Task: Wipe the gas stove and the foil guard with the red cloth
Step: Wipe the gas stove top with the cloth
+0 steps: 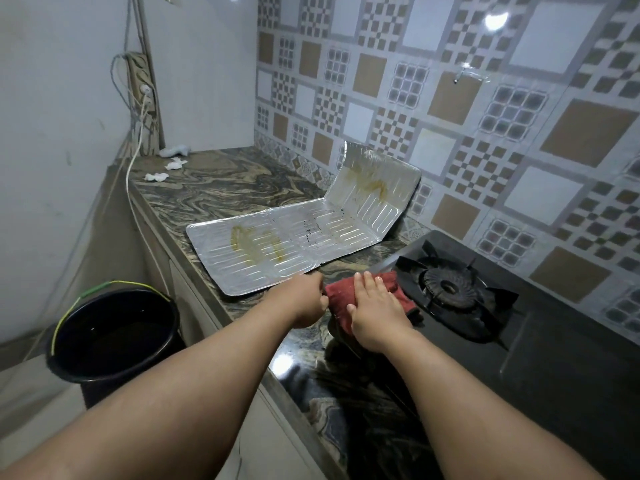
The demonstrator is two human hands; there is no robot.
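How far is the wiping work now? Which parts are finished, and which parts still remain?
Nothing looks finished. The foil guard lies partly flat on the counter, one end raised, with yellow-brown stains on both parts. In hand: the right hand presses flat on the red cloth at the left edge of the gas stove, while the left hand pinches the cloth's edge. Left: most of the stove and the whole guard.

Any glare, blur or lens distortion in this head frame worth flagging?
Head view: wide-angle bending curves the tiled wall and countertop; lamp glare on tiles top right and on the counter's front edge; foil guard shines softly; both forearms softly blurred; stove dark, little detail.
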